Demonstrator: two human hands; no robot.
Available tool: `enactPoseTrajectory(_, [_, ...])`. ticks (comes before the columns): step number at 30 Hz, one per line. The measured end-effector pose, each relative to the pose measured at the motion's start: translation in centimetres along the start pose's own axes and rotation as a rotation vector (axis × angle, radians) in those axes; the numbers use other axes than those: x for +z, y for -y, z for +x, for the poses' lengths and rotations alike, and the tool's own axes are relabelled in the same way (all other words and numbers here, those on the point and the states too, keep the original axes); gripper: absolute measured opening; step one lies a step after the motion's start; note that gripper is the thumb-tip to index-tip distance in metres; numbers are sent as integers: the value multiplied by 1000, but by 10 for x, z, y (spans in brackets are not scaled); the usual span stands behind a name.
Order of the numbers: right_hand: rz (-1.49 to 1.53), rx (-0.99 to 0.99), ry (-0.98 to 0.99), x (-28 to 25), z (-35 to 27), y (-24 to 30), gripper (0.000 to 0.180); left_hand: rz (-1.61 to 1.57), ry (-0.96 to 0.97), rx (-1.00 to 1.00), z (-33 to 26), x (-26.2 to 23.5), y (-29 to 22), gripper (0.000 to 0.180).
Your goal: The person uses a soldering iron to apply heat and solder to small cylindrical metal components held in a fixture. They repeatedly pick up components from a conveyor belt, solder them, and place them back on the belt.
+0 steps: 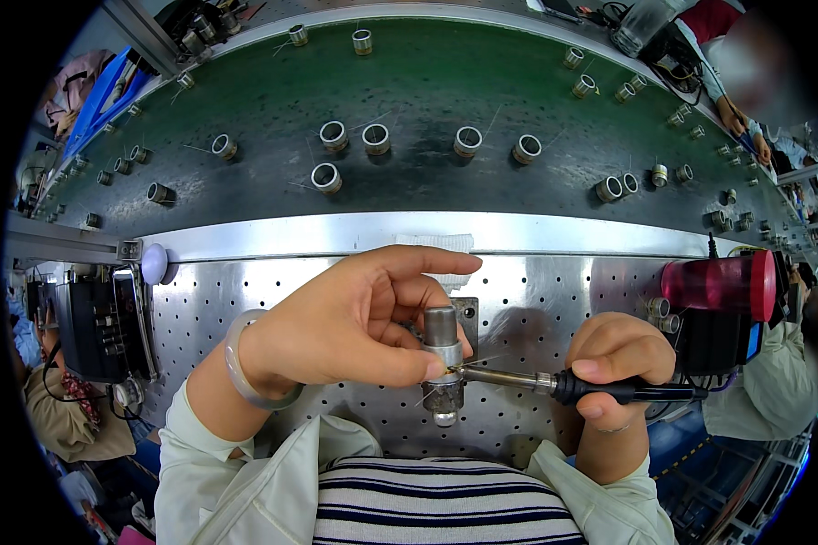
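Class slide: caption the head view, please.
Left hand on a metal part; right hand holding a soldering iron to it.

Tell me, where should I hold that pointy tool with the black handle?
Probably by the thick black handle, coming from the right side. It sticks out to the right, where the right hand grips it, while the thin metal shaft points left, toward the left hand.

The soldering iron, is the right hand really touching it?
Touching: the head view shows the right hand closed around the black handle of the soldering iron.
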State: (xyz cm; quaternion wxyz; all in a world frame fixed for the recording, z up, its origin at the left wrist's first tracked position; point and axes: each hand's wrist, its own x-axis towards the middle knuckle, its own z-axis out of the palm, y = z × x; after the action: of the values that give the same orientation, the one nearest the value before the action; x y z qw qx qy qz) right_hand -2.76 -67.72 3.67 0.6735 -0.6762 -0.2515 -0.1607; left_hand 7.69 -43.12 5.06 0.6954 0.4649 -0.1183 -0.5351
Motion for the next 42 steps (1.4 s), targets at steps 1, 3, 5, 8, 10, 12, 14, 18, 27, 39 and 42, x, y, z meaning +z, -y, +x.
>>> enactPoseTrajectory(1, [7,4,4,-1,0,0,23,0,3,2,0,0,0,76])
enactPoseTrajectory(3, [11,11,4,-1,0,0,22,0,10,5,1,0,1,76])
enactPoseTrajectory(5, [7,14,-5,-1,-1,1,22,-11,9,0,2,1,0,76])
enactPoseTrajectory(8, [-7,3,-1,-1,1,2,21,-10,7,2,2,2,0,76])
enactPoseTrajectory(10, [-16,2,2,-1,1,3,21,-7,7,8,3,3,1,76])
enactPoseTrajectory(12, [-24,-2,2,-2,1,3,20,-7,11,17,4,3,3,76])
enactPoseTrajectory(14, [-33,-10,0,-3,0,3,20,-2,18,16,5,2,3,77])
enactPoseTrajectory(18, [7,-17,-84,-9,-6,0,17,-21,83,6,10,-4,4,80])
enactPoseTrajectory(27, [24,53,-298,-1,-6,-1,29,-86,123,66,16,-13,5,81])
enactPoseTrajectory(39, [130,179,-444,5,-2,9,26,1340,-1462,718,-44,-210,-92,28])
enactPoseTrajectory(42, [162,178,-435,5,-2,5,25,1399,-1514,344,-76,-252,-92,29])
